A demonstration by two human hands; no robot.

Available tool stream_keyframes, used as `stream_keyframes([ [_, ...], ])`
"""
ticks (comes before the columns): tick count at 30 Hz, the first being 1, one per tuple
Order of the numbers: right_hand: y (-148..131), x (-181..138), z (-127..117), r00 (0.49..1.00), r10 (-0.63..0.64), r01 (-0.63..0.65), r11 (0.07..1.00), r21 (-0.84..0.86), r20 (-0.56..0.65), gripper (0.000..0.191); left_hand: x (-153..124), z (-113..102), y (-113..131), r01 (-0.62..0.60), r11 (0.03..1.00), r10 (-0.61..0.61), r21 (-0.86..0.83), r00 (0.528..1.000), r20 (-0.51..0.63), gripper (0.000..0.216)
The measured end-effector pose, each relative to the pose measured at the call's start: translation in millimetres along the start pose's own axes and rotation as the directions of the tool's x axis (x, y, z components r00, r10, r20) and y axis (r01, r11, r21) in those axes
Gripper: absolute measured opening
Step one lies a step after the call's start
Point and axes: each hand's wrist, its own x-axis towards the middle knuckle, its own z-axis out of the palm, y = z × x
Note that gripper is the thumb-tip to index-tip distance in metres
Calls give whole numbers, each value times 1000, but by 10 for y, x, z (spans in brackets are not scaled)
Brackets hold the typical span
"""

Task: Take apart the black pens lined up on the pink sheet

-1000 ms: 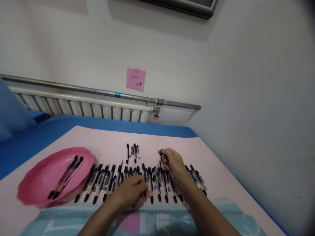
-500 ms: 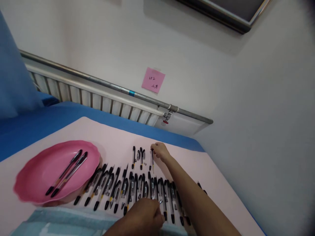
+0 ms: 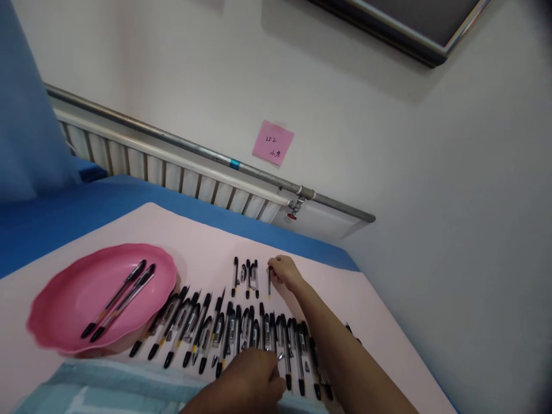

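My right hand [image 3: 284, 271] pinches a thin dark pen refill [image 3: 269, 283] upright, its yellowish lower end toward the pink mat [image 3: 340, 287]. Just left of it lie pen barrels [image 3: 256, 280] and small clear-and-black caps [image 3: 243, 272] in a short row. My left hand [image 3: 254, 374] is closed low in front, over the near part of a long row of pen parts [image 3: 207, 339]. Small silver pen tips [image 3: 280, 356] show by its fingers; whether it holds them is hidden.
A pink scalloped tray [image 3: 56, 287] with several pens in it stands at the left. Light-blue cloth [image 3: 107, 385] lies along the near edge. Behind the blue table edge [image 3: 241, 227] are a radiator [image 3: 172, 175] and pipe. More dark pen parts [image 3: 351, 330] lie right of my forearm.
A pen barrel near my right hand now lies farther left, beside the short row, apart from the refill. My right hand still pinches the refill. My left hand stays nearly in place.
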Motion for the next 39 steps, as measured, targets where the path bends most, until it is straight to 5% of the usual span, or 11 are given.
stream_keyframes([
  [12,-61,61,111,994,93,-90,995,-48,51,24,-67,-139,95,39,999,-39,-5,999,26,26],
  [22,39,-154,17,998,41,-32,978,-206,40,16,-112,-141,110,22,999,-23,40,999,34,27],
  [34,57,-301,-40,987,19,46,921,-386,161,13,-54,-46,0,-4,999,5,37,1000,-25,27],
  [39,52,-169,-54,998,-33,53,918,-394,56,23,-56,-55,19,7,999,-7,46,1000,-10,26],
])
